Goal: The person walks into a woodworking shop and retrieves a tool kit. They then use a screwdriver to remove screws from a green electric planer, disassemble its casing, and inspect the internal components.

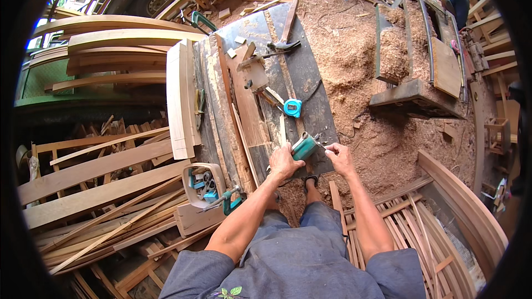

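My left hand (285, 162) is closed round a teal, cylinder-shaped power tool (304, 148), held tilted above the near edge of the workbench (310, 72). The tool's dark end points toward my right hand (340, 160). The right thumb and fingers pinch together at that end, on a small thin dark piece too small to name. Beyond the tool lies a bright blue tape measure (292, 108). Farther off on the bench is a claw hammer (284, 46), near small wood blocks and a wooden jig (252, 72).
Curved pale boards (180, 99) stand along the bench's left side. Left of my arm are a wooden box of hardware (206, 185) and a green clamp (230, 202). Sawdust (354, 77) covers the floor at right, around a machine (418, 99). Another person (458, 5) is far right.
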Demonstrator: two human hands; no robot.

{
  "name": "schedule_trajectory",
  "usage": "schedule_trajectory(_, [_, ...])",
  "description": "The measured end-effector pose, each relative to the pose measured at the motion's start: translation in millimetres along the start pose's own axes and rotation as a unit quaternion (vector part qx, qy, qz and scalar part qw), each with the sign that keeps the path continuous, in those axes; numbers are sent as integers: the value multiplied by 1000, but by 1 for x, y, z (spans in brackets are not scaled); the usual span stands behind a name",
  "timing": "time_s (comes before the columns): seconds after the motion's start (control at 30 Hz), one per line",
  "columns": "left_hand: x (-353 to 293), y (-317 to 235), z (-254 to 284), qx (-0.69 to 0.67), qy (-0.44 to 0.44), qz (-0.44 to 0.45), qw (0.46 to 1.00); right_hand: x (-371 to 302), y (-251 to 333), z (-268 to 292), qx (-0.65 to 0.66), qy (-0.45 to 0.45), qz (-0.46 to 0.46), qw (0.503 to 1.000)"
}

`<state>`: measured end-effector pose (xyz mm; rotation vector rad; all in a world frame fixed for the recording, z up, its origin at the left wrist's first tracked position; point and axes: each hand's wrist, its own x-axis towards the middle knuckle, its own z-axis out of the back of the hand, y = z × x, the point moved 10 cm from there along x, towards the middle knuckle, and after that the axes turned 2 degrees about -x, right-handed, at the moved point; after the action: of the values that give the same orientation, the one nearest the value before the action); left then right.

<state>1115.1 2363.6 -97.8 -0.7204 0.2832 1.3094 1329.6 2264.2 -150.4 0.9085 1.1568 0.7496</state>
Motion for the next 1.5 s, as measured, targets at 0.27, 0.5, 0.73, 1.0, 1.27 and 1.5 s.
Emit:
schedule_trajectory(0.27, [3, -1, 0, 2, 17, -15, 1000, 3, 20, -2, -28, -68, 100, 992])
schedule_trajectory(0.5, [3, -1, 8, 35, 25, -70, 997, -9, 47, -22, -106, -95, 163, 976])
schedule_trajectory(0.73, [2, -1, 10, 25, 23, -77, 996, -10, 41, -42, -200, -212, 189, 938])
schedule_trajectory(1.0, [-6, -1, 45, -133, -87, -116, 980, -23, 81, -23, -256, -207, 149, 932])
schedule_trajectory(1.27, [-49, -63, 24, -26, 85, -198, 976, -66, 149, -72, -496, 61, 257, 827])
schedule_trajectory(1.5, [-100, -71, 82, -175, -248, -220, 927, -83, 106, 32, -321, -53, 87, 941])
